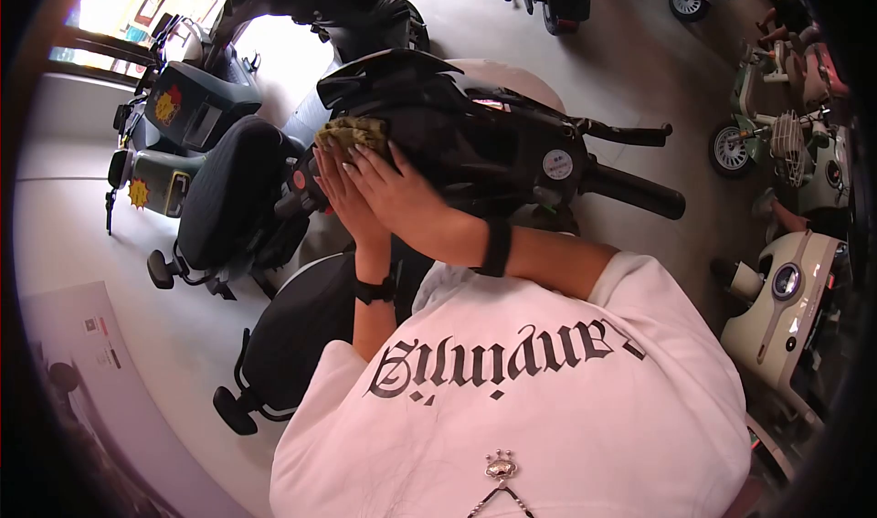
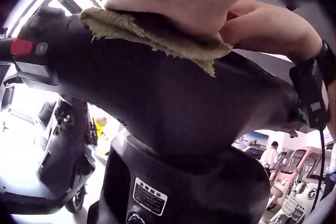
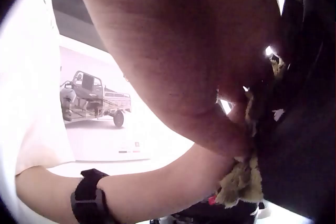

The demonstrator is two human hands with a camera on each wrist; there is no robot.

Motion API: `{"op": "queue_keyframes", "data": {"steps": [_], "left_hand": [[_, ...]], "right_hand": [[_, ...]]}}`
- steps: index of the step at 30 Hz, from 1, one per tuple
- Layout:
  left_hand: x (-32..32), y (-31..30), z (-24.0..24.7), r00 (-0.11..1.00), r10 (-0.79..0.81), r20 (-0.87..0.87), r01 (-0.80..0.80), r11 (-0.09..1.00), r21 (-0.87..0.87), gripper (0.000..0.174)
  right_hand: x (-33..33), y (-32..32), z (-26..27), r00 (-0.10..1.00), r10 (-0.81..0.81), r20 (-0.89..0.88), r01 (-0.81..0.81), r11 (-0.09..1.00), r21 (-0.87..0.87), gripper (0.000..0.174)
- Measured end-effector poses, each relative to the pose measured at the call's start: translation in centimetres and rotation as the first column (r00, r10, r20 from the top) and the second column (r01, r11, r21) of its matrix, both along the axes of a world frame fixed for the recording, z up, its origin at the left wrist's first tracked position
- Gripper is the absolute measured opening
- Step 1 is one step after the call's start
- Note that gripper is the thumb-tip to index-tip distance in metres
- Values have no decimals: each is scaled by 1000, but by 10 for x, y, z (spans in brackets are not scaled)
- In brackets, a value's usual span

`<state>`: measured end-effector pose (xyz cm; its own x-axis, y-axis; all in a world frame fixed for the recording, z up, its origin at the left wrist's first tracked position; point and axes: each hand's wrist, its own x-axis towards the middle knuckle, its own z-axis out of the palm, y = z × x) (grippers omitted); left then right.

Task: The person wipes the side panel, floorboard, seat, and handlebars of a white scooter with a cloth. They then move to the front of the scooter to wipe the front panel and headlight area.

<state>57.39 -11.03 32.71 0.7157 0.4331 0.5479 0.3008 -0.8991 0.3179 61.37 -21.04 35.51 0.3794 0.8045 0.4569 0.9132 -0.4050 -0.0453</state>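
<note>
Pressing cloth point(image 1: 358, 132) against black scooter point(image 1: 457, 143) with left hand point(image 1: 352, 198) and right hand point(image 1: 402, 206), both opened out, fingers nearly straight over it

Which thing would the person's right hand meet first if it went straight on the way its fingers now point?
The right hand would first meet the bunched cloth just ahead of its fingertips. They may already touch it; the depth there is hard to judge.

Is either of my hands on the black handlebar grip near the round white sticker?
No, the left hand and right hand are together at the cloth, away from that grip.
</note>
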Motion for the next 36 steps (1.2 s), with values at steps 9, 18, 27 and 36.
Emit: {"op": "queue_keyframes", "data": {"steps": [9, 18, 27, 36], "left_hand": [[49, -104, 50, 932, -355, 70, 359, 932, -58, 51], [65, -240, 66, 802, -506, -319, 594, 613, 520, 53], [58, -207, 81, 699, -678, -229, 713, 636, 296, 53], [62, -209, 73, 457, -886, -80, 886, 461, -49, 55]], "right_hand": [[22, -128, 67, 981, -178, -76, 174, 983, -52, 58], [-3, -268, 76, 772, -581, -258, 567, 813, -134, 56], [24, -250, 79, 825, -511, -242, 546, 832, 104, 34], [21, -292, 74, 803, -557, -211, 595, 762, 254, 30]]}}
